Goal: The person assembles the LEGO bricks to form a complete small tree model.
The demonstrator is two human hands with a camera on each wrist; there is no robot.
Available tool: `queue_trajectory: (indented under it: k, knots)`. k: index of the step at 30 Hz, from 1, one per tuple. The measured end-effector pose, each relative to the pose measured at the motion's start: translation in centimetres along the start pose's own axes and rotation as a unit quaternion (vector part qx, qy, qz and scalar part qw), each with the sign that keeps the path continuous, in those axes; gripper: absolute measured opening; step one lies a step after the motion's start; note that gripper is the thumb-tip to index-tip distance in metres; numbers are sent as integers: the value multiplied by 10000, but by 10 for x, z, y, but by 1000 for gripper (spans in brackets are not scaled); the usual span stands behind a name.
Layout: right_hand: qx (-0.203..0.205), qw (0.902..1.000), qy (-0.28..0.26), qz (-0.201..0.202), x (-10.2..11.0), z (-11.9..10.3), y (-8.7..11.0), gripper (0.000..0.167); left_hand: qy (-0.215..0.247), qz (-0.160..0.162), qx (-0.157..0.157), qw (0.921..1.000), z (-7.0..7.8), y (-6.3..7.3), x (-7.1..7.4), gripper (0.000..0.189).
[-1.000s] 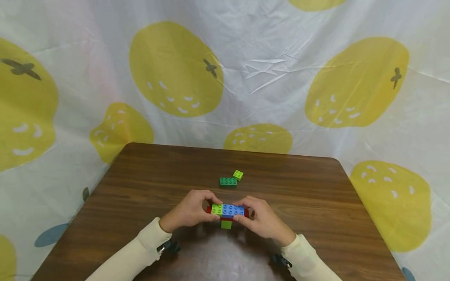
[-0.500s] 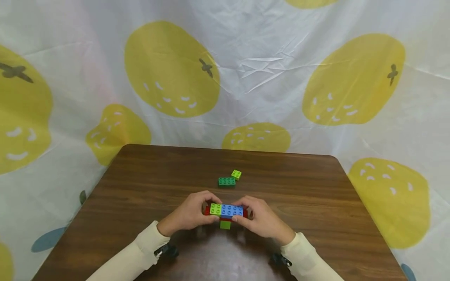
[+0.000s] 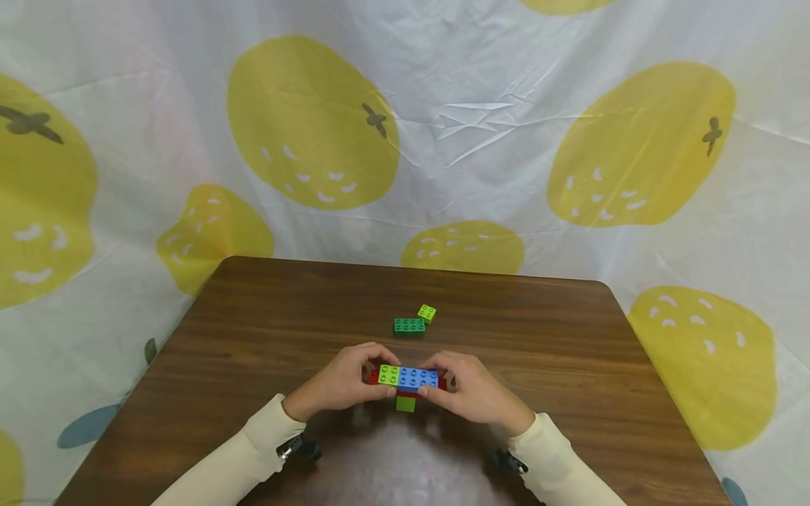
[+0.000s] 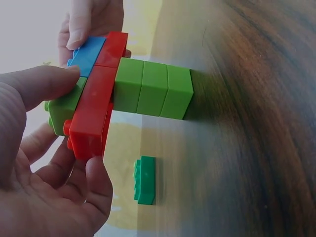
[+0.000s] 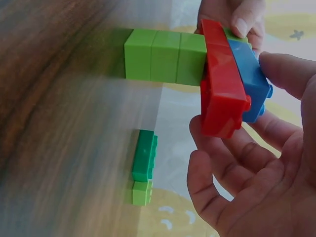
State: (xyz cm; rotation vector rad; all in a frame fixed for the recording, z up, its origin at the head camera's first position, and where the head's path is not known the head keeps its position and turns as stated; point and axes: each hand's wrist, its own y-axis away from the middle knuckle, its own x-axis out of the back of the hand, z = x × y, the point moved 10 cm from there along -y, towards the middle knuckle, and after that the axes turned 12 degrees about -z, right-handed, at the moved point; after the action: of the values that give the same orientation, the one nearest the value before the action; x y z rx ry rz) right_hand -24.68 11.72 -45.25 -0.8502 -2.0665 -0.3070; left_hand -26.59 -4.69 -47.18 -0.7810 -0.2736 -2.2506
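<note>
Near the desk's front edge, the left hand (image 3: 342, 383) and right hand (image 3: 474, 392) each gripped one end of a red, blue and lime plastic brick assembly (image 3: 407, 383). No writing was readable; fingers hid its red ends.

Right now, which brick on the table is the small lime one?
On the brown table, look beyond the hands to two loose bricks mid-table. The lime brick is the farther, a small square, touching the longer dark green brick.
</note>
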Motion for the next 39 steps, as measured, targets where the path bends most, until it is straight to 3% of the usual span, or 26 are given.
queue_trajectory:
  k: [5, 11, 22, 39]
  knots:
    - [98, 9999, 22, 93, 7, 0, -3, 27, 107, -24, 21, 9999, -2, -1, -1, 40]
    - [-181, 9997, -55, 173, 20, 8, -11, 27, 79, -36, 82, 9999, -3, -1, 0, 40]
    - [-464, 9981, -192, 345, 41, 33, -45, 27, -46, -63, 115, 9999, -2, -1, 1, 40]
    - [-965, 9942, -251, 401, 30, 84, -99, 42, 5, -127, 82, 9999, -2, -1, 1, 39]
